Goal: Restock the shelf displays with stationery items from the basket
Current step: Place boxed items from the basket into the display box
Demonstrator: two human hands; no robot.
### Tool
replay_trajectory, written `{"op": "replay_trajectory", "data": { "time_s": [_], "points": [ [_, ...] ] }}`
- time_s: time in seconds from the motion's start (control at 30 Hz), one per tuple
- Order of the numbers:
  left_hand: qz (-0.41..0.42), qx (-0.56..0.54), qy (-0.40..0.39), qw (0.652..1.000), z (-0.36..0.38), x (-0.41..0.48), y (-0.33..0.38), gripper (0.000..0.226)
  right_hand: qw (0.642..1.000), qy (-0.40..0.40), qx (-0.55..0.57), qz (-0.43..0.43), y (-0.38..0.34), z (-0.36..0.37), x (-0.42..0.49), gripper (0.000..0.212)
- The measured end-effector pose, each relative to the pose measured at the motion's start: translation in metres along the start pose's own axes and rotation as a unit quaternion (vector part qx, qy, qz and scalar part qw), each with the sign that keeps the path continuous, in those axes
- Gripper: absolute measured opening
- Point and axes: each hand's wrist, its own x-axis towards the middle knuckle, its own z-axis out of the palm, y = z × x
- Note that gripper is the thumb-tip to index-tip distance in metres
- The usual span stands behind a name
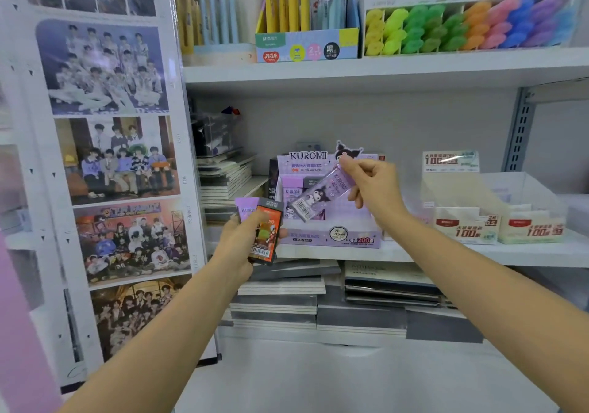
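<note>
My right hand (pixel 371 186) pinches the top end of a purple Kuromi lead case (pixel 322 194), tilted, just above the open purple Kuromi display box (pixel 331 239) on the middle shelf. Several similar purple cases stand inside the box. My left hand (pixel 242 243) sits left of the box and grips a small stack of cases: an orange-and-black case (pixel 267 235) in front and a purple case (pixel 246 209) behind it. No basket is in view.
Two white lead display boxes (pixel 497 224) stand to the right on the same shelf (pixel 478 253). Notebook stacks (pixel 226 180) lie to the left and on the shelf below (pixel 318 304). Pens and highlighters (pixel 462 25) fill the upper shelf. A poster panel (pixel 111 157) stands on the left.
</note>
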Motion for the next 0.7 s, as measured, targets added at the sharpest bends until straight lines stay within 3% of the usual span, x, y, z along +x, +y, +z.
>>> {"op": "replay_trajectory", "data": {
  "time_s": [0.1,0.3,0.5,0.7],
  "points": [
    [0.028,0.018,-0.003,0.999,-0.007,0.008,-0.005,0.026,0.998,0.003,-0.068,-0.017,0.010,0.008,0.019,0.023],
    [0.072,0.015,-0.006,0.997,-0.022,0.022,-0.011,0.027,0.982,-0.071,-0.165,-0.053,0.032,0.045,0.044,0.019],
    [0.085,-0.003,-0.014,0.996,-0.033,0.031,-0.013,0.023,0.931,-0.135,-0.299,-0.162,0.040,0.050,0.057,0.031],
    [0.084,-0.018,-0.025,0.996,-0.036,0.031,-0.012,0.028,0.911,-0.157,-0.312,-0.221,0.033,0.057,0.073,0.037]
  ]
}}
